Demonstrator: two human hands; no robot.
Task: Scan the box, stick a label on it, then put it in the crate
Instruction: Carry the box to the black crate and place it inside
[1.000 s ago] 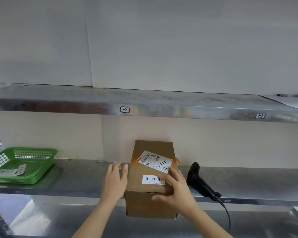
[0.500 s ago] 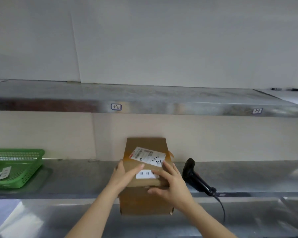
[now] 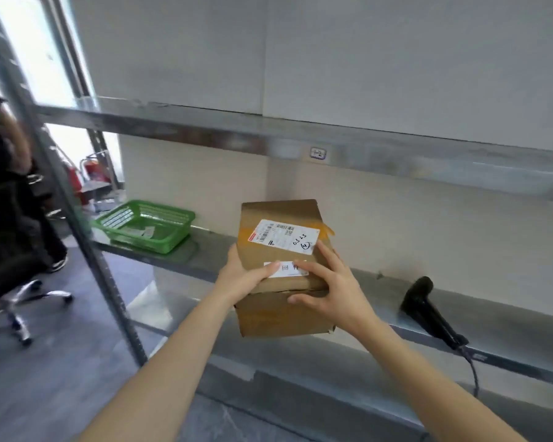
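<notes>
A brown cardboard box (image 3: 278,311) is held between both hands in front of the middle shelf's edge. Its top carries a white shipping label (image 3: 283,235) with handwriting and, nearer me, a small white sticker (image 3: 288,270). My left hand (image 3: 241,279) grips the box's left side, thumb lying on the sticker. My right hand (image 3: 331,291) grips the front right corner, fingers spread over the top and thumb on the front face. A green plastic crate (image 3: 147,225) sits on the shelf to the left with paper slips in it.
A black barcode scanner (image 3: 425,306) lies on the steel shelf (image 3: 508,317) at right, its cable hanging down. A metal upright (image 3: 87,250) rises at left. Beyond it are a person in dark clothes (image 3: 0,173), an office chair (image 3: 20,301) and red fire extinguishers (image 3: 93,173).
The view has swung left, bringing the crate, the upright and the person into sight. Both hands keep hold of the box, which is now off the shelf, and my left thumb has slid onto the sticker.
</notes>
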